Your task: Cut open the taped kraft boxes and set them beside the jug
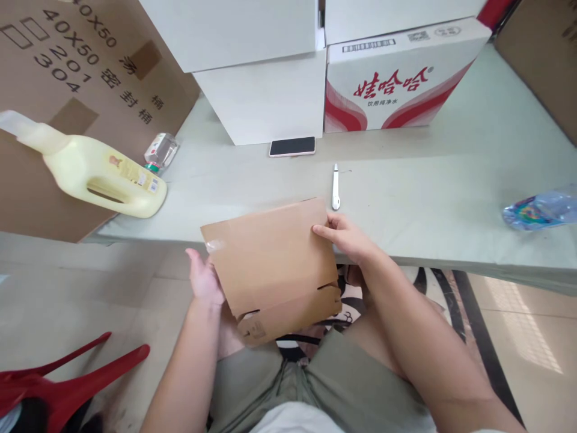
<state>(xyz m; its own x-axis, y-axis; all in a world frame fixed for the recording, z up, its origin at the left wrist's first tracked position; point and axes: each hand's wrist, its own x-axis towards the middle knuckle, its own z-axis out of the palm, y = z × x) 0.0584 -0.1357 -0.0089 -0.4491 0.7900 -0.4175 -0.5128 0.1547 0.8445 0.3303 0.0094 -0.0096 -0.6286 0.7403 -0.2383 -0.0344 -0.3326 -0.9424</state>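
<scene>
A flattened brown cardboard box (274,252) is tilted over my lap at the table's near edge. It has slits and a narrow flap along its lower side, and a piece of clear tape (215,245) at its upper left corner. My right hand (345,234) grips its upper right edge, thumb on top and fingers mostly hidden behind. At the left edge, my left hand (206,279) touches the cardboard with the palm turned up and the thumb stretched away; its other fingers are hidden underneath. A white utility knife (336,187) lies on the table just beyond my right hand.
On the pale-covered table (419,198) are a phone (292,147), white cartons (270,96), a red-and-white carton (401,84), and a plastic bottle (541,208). A yellow jug (106,174) and small clear bottle (161,151) lie left, near a large brown carton (103,72). A red stool (76,385) stands lower left.
</scene>
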